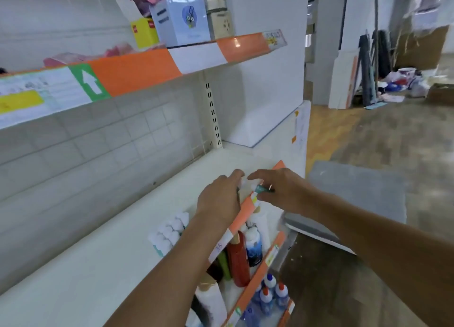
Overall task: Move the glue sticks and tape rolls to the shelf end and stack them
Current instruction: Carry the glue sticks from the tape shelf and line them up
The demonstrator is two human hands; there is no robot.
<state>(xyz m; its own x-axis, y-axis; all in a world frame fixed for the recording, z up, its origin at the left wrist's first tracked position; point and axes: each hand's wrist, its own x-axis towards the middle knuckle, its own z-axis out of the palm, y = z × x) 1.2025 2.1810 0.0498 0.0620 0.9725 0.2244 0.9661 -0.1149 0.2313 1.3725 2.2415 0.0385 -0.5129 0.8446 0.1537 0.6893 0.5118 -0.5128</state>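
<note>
White-capped glue sticks stand bunched on the shelf.

Bright even light, soft blur, wide-angle bending

The shelf under my hands is plain white, its front strip orange with white labels. The glue sticks show white caps over a teal band, and the item in my right hand is teal. Above, the strip bears a green panel with a white arrow; beside it stands a yellow box.
</note>
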